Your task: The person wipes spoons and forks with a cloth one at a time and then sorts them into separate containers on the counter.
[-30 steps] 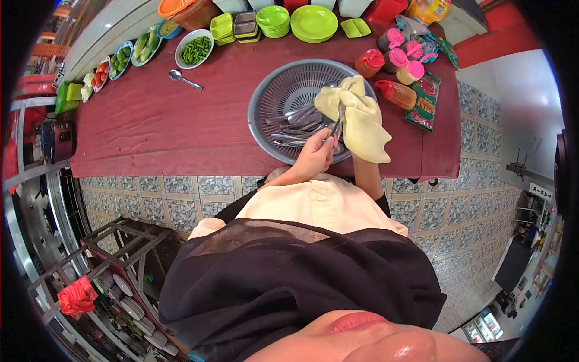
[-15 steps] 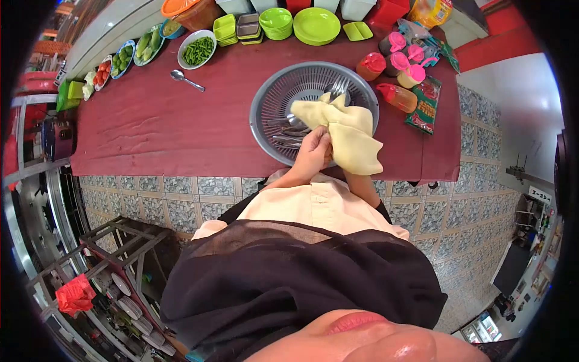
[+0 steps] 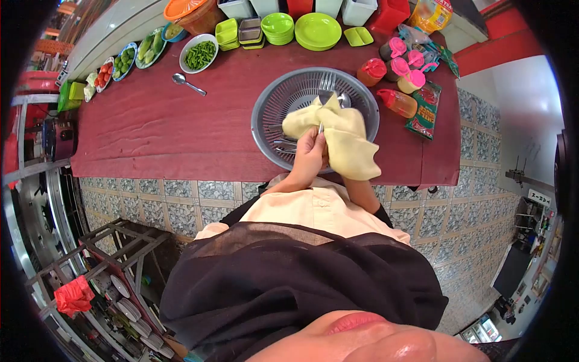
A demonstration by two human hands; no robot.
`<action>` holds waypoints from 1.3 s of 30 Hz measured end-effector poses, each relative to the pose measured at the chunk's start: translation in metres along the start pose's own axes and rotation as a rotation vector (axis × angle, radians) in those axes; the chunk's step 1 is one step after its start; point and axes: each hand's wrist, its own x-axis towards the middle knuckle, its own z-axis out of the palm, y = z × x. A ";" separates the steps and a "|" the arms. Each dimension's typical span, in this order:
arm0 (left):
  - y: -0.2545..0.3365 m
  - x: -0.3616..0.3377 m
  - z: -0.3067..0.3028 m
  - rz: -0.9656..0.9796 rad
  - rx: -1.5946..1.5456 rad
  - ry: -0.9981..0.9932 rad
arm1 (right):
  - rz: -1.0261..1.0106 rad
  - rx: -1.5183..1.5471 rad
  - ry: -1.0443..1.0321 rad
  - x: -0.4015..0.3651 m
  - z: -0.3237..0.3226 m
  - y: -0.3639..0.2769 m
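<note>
My left hand (image 3: 309,149) is closed, thumb on top, around the thin metal handle of a piece of cutlery (image 3: 321,128). Whether it is a spoon or a fork is hidden by a pale yellow cloth (image 3: 350,148). This cloth drapes over my right hand, whose fingers do not show; it bunches around the cutlery. Both hands are over the near side of a grey plastic colander basket (image 3: 263,96). Inside the basket, a fork (image 3: 327,81) and a spoon (image 3: 344,100) show beyond the cloth, with more cutlery partly covered at the left.
A lone spoon (image 3: 189,84) lies on the red-covered table (image 3: 157,133). Green chillies fill a white bowl (image 3: 198,53). Green plates (image 3: 318,31) stand at the back. Pink-topped sauce bottles (image 3: 398,104) and a green packet (image 3: 424,111) are right of the basket.
The cloth and my hands have shifted slightly left and down. The cloth's left end has folded in, and a metal handle now shows at my left fingertips.
</note>
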 end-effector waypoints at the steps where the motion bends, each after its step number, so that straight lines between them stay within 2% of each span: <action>1: 0.001 0.000 -0.001 0.008 0.025 0.013 | 0.028 0.047 -0.012 -0.001 -0.016 0.008; 3: -0.005 0.003 -0.005 -0.013 0.016 -0.038 | 0.058 0.123 -0.055 0.000 -0.034 0.020; 5: -0.009 0.001 -0.008 -0.025 0.036 -0.078 | -0.247 -0.261 -0.390 -0.001 0.067 -0.031; 6: -0.011 -0.001 -0.008 -0.025 0.058 -0.096 | -0.500 -0.762 -0.296 -0.001 0.115 -0.063; 7: -0.012 -0.001 -0.007 -0.024 0.082 -0.117 | -0.747 -1.261 -0.180 0.001 0.136 -0.078; 9: -0.016 -0.001 -0.007 -0.034 0.061 -0.117 | -0.395 -0.843 -0.082 0.004 0.116 -0.065; 10: -0.017 -0.002 -0.007 -0.047 0.045 -0.129 | -0.308 -0.871 -0.022 0.005 0.112 -0.067; 13: -0.016 -0.001 -0.009 -0.055 0.040 -0.166 | -0.291 -1.071 0.020 0.001 0.121 -0.078; 14: -0.015 -0.001 -0.010 -0.052 0.046 -0.177 | -0.339 -0.755 0.010 0.003 0.096 -0.058; 16: -0.009 -0.001 -0.007 -0.055 0.014 -0.116 | -0.256 -0.304 -0.026 0.001 0.075 -0.037; 18: 0.000 0.002 -0.004 -0.020 -0.021 -0.043 | -0.021 -0.035 -0.082 -0.003 0.063 -0.028; 19: 0.004 0.004 -0.002 -0.005 -0.060 0.028 | -0.011 -0.277 -0.127 -0.005 0.092 -0.044; 21: -0.001 0.005 -0.009 -0.035 -0.019 0.021 | -0.029 -0.776 -0.229 -0.009 0.151 -0.077; 22: -0.004 0.005 -0.011 -0.029 -0.014 -0.010 | -0.046 -0.870 -0.250 -0.009 0.154 -0.079; 29: -0.019 0.002 0.000 -0.023 0.025 -0.101 | -0.243 -0.835 -0.065 0.024 0.086 -0.058; 33: -0.016 0.003 -0.001 -0.030 0.067 -0.077 | -0.185 -0.901 -0.112 0.016 0.078 -0.052; 36: -0.006 0.010 -0.002 -0.073 0.020 0.027 | -0.104 -1.013 -0.196 0.001 0.079 -0.050; 39: -0.008 0.016 -0.014 -0.118 0.036 -0.048 | -0.073 -1.167 -0.228 0.002 0.081 -0.054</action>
